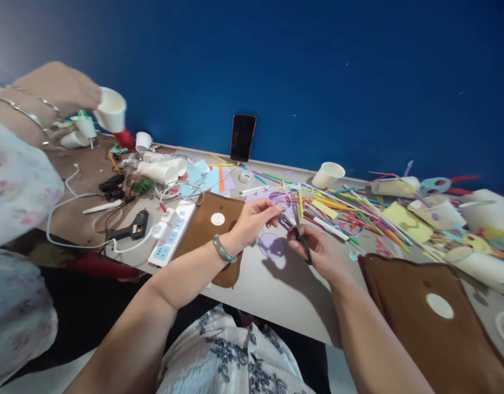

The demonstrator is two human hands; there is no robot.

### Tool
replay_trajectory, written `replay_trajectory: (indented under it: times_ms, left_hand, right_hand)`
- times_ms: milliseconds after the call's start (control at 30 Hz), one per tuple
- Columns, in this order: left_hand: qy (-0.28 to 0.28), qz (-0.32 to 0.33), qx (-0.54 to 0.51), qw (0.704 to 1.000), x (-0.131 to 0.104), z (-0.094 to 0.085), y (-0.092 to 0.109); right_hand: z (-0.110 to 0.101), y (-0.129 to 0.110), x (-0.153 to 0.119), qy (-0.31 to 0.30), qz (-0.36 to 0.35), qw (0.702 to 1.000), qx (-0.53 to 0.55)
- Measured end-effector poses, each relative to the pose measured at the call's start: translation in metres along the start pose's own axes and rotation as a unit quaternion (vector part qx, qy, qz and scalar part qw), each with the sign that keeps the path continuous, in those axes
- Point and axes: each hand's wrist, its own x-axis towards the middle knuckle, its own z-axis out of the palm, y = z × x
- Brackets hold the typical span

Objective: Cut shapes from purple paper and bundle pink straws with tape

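My right hand (315,249) is closed around the black handles of a pair of scissors (302,243). The blades point up and to the left, towards my other hand. My left hand (255,220), with a jade-like bangle on its wrist, pinches a small piece of purple paper (280,205). The paper's exact outline is hard to make out against the purple scraps behind it. Below both hands, a round purple paper disc (271,246) lies flat on the table.
Colourful sticks (358,213) and paper scraps spread behind my hands. A phone (243,138) leans against the blue wall. At left are a power strip (173,232), a glue gun (134,225) and another person's hand (67,87) with a paper cup (111,112). Brown pads (416,339) flank me.
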Motion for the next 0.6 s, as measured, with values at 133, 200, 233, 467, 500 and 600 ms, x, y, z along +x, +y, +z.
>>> replay_trajectory:
  times_ms: [133,200,233,467,500,600]
  left_hand:
    - [-0.006,0.003,0.014,1.0,-0.0022,0.0006,0.001]
    - [-0.01,0.004,0.019,1.0,-0.0027,0.0001,0.0004]
    - [-0.011,0.004,0.023,1.0,-0.0028,-0.0002,0.0]
    - [-0.011,0.007,0.034,0.999,-0.0024,0.0002,0.0006]
    - [-0.011,0.005,0.034,0.999,-0.0024,0.0004,0.0007]
    - [-0.009,0.003,0.031,0.999,-0.0024,0.0008,0.0002]
  right_hand:
    - [0.0011,-0.0076,-0.0012,-0.001,0.011,1.0,0.009]
    - [0.0009,-0.0095,-0.0008,-0.01,0.016,1.0,0.011]
    - [0.0007,-0.0096,-0.0006,-0.017,0.019,1.0,0.01]
    - [-0.0004,-0.0086,-0.0005,-0.042,0.046,0.998,-0.008]
    - [-0.0003,-0.009,-0.0006,-0.042,0.046,0.998,-0.007]
    - [0.0005,-0.0096,-0.0001,-0.039,0.045,0.998,-0.004]
